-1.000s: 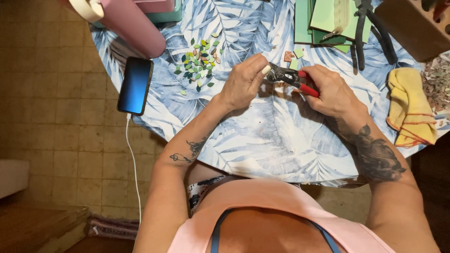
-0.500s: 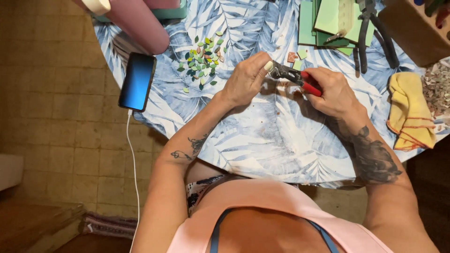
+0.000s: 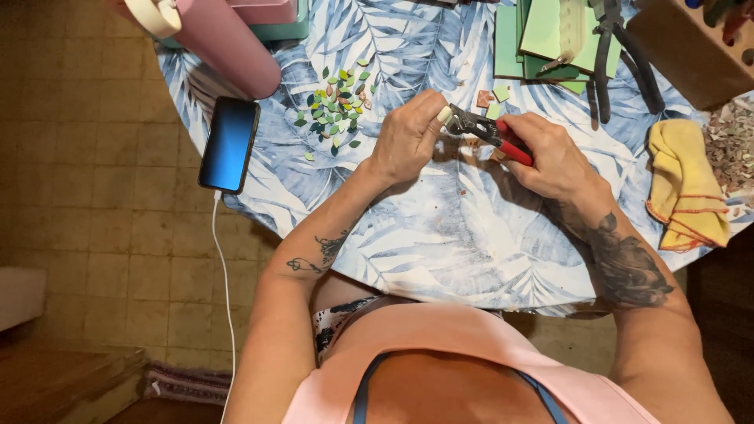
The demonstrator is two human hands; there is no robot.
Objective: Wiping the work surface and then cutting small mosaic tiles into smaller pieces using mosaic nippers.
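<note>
Over the leafy blue tablecloth point(image 3: 440, 235), the right hand point(image 3: 554, 157) squeezes red-handled nippers point(image 3: 483, 129) shut on a tiny piece — too small to see well — while the left hand point(image 3: 408, 141) pinches it steady, near the pile of green bits point(image 3: 338, 106).

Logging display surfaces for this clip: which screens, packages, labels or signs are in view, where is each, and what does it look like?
Phone: at the left edge of the leaf-print tablecloth, left of the left hand; flat black rectangle, screen lit plain blue, white cable hanging from its near end.
No packages, labels or signs can be made out.
</note>
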